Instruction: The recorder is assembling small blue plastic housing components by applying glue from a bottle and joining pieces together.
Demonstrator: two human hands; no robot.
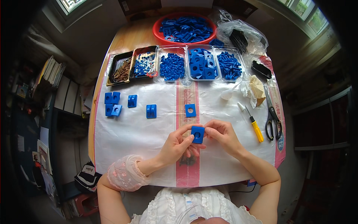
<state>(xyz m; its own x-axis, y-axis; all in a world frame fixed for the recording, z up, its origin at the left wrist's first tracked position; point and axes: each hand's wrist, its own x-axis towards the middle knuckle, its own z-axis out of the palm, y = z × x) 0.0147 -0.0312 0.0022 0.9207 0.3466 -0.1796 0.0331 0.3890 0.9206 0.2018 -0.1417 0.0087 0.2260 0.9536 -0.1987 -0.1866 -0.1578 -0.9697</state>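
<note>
A blue square plastic block [197,134] with a round hole in its face is gripped by my left hand [178,143], between the thumb and fingers, above the middle of the table. At the block's upper right edge, my right hand [223,135] has its thumb and forefinger pinched together. Whatever lies between those fingertips is too small or hidden to make out. Just beyond my hands lies a flat blue plate [190,110] with a round hole. Farther left are a blue slotted block [151,111], a similar block [132,101] and a cluster of blue pieces [113,104].
Across the back stand a tray of brass-coloured screws [121,70], a tray of small nuts [145,64] and clear boxes of blue parts [172,66]. Behind them sits a red basin [213,35]. At right lie a yellow-handled screwdriver [256,130] and black scissors [273,123].
</note>
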